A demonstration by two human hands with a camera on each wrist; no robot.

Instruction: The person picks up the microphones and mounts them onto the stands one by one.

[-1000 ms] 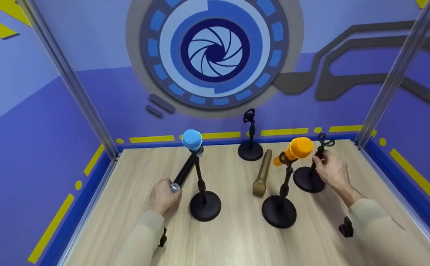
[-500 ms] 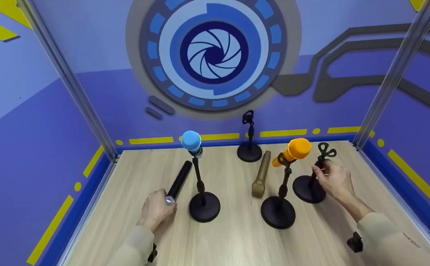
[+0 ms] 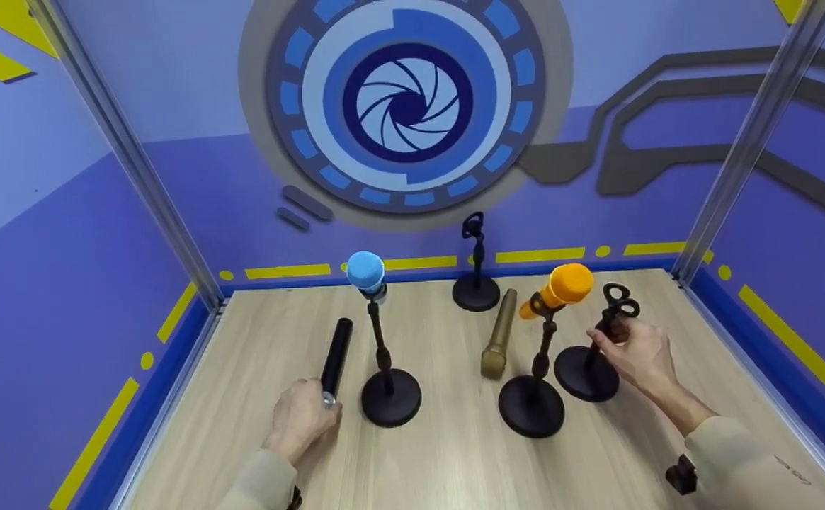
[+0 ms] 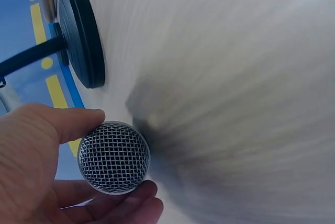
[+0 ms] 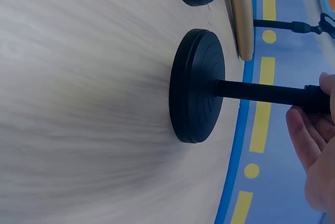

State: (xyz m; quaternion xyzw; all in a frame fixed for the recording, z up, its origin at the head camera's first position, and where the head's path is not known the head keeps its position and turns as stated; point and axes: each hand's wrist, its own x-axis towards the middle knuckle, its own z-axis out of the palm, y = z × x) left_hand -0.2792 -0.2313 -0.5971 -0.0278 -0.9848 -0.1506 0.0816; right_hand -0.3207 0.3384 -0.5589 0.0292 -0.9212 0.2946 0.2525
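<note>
Your left hand [image 3: 300, 418], partly closed, grips a black cylindrical microphone [image 3: 338, 354] around its silver mesh head, toward the left edge of the pale wood-grain surface [image 3: 447, 467]. Your right hand [image 3: 637, 354] is nearly closed, pinching the upper stem of a black round-based stand [image 3: 588, 375] with a looped clip, near the right edge. Between them lies a gold microphone [image 3: 500, 333], nearer the back edge.
</note>
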